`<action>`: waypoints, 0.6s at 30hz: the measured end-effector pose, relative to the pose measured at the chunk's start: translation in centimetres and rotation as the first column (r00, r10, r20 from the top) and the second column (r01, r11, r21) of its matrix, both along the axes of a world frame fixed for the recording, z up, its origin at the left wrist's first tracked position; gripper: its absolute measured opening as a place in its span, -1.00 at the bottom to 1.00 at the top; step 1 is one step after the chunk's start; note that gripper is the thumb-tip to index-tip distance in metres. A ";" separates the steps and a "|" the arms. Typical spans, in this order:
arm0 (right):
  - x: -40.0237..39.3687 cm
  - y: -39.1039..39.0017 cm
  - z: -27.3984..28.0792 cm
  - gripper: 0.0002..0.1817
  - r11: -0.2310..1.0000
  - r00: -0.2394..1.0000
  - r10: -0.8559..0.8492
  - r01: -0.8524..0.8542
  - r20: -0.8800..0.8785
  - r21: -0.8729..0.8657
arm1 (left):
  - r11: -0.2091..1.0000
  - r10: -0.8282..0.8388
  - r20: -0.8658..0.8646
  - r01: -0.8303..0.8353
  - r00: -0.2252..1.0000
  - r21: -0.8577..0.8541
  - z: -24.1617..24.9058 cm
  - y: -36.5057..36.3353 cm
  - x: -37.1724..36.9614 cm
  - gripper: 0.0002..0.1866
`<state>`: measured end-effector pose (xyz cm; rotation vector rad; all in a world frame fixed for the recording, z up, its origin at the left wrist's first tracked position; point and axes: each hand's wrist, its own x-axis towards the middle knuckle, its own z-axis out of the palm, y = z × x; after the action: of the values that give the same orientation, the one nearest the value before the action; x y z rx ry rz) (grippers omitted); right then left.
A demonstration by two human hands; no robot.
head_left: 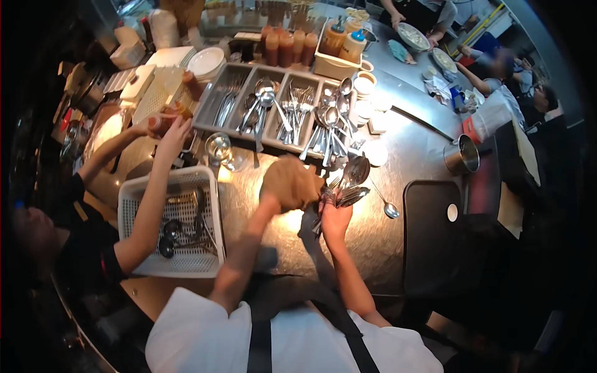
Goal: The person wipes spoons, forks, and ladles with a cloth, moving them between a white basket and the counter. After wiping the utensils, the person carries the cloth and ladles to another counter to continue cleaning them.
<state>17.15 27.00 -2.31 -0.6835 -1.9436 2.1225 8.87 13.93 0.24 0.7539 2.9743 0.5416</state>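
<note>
My left hand (269,205), smeared by motion, holds a brown cloth (289,181) that covers its fingers. Close beside it, my right hand (336,217) grips a bunch of spoons (356,171) with their bowls pointing up and away from me; other cutlery in the bunch is hard to make out. A single long-handled spoon (390,210) lies on the metal counter right of that hand. Just beyond both hands stands a grey cutlery tray (260,147), its compartments filled with spoons, forks and other slim cutlery.
At left, a co-worker's hands (177,124) hold a sauce bottle above a white perforated basket (217,186) of ladles and utensils. A black tray (429,248) and metal pot (461,155) stand right. Sauce bottles (286,50) line the back; people handle bowls far right.
</note>
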 end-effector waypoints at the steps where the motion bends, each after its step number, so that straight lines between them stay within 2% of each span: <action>1: -0.1 0.0 -0.8 -0.87 0.992 1.000 -0.001 0.005 -0.026 0.129 | 0.983 0.001 -0.145 0.026 0.989 0.183 -1.8 0.6 2.2 -0.76; 2: -0.1 -0.1 -1.8 -0.92 0.967 0.999 0.003 0.008 -0.042 0.255 | 0.971 0.000 -0.001 0.000 1.000 0.239 2.5 1.8 4.4 -0.76; 3: 0.0 -0.1 -2.9 -0.92 0.967 0.999 0.000 0.010 -0.037 0.255 | 0.971 -0.003 0.004 0.002 1.000 0.239 -1.5 2.2 5.5 -0.76; 4: 0.4 -0.1 -3.9 -0.93 0.941 0.985 0.078 -0.022 -0.151 0.337 | 0.934 0.070 -0.155 -0.010 0.985 0.357 -8.6 3.0 6.3 -0.76; 5: 0.8 -0.3 -3.4 -0.94 0.925 0.971 0.121 -0.036 -0.205 0.379 | 0.910 0.115 -0.230 -0.009 0.966 0.415 -9.7 2.9 6.4 -0.77; 6: 1.0 -0.7 -1.9 -0.94 0.906 0.952 0.166 -0.045 -0.257 0.420 | 0.883 0.163 -0.302 -0.002 0.939 0.470 -8.0 2.7 6.2 -0.77; 7: 2.0 -0.9 0.0 -0.93 0.953 0.978 0.184 -0.154 -0.096 0.260 | 0.890 0.116 -0.218 -0.004 0.969 0.456 -6.3 1.8 5.5 -0.76; 8: 2.7 -1.2 1.5 -0.92 0.970 0.972 0.228 -0.232 0.060 0.076 | 0.897 0.069 -0.133 -0.003 0.989 0.442 -2.1 0.8 4.1 -0.76; 9: 3.5 -1.2 0.4 -0.81 0.967 0.961 0.254 -0.249 0.110 -0.061 | 0.953 -0.063 0.027 0.052 0.998 0.297 -1.9 0.4 4.0 -0.71; 10: 3.5 -1.3 -1.2 -0.81 0.966 0.960 0.258 -0.252 0.111 -0.061 | 0.977 -0.174 0.198 0.145 0.965 0.156 -1.7 0.0 3.9 -0.65; 11: 3.4 -1.4 -3.1 -0.78 0.971 0.980 0.198 -0.192 -0.025 0.145 | 0.939 -0.088 0.174 0.024 0.981 0.342 -6.6 0.4 6.4 -0.52; 12: 3.4 -1.4 -4.0 -0.75 0.938 0.973 0.158 -0.094 -0.171 0.333 | 0.853 -0.002 0.169 -0.086 0.986 0.515 -10.5 0.8 8.8 -0.37; 13: 3.0 -1.2 -3.2 -0.77 0.953 0.982 0.134 -0.091 -0.130 0.290 | 0.742 0.077 0.238 -0.215 0.968 0.635 -12.0 1.8 10.3 -0.39; 14: 2.5 -0.7 -3.1 -0.77 0.953 0.983 0.127 -0.084 -0.134 0.291 | 0.743 0.070 0.234 -0.207 0.970 0.636 -12.1 1.9 11.5 -0.39; 15: 2.0 -0.1 -3.0 -0.77 0.964 0.990 0.124 -0.103 -0.071 0.245 | 0.574 -0.089 0.462 -0.334 0.882 0.748 -11.9 1.8 12.3 -0.40; 16: 1.7 0.6 -3.0 -0.76 0.973 0.992 0.123 -0.120 -0.005 0.197 | 0.669 -0.104 0.440 -0.265 0.892 0.695 -11.8 1.7 12.3 -0.41; 18: 1.9 1.4 -4.1 -0.76 0.971 0.991 0.131 -0.130 0.010 0.198 | 0.818 -0.150 0.382 -0.102 0.912 0.566 -11.2 1.5 12.1 -0.44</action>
<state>19.04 28.38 -6.38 -0.5279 -2.2165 1.9594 20.95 15.42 -11.01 0.5915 2.3948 1.4429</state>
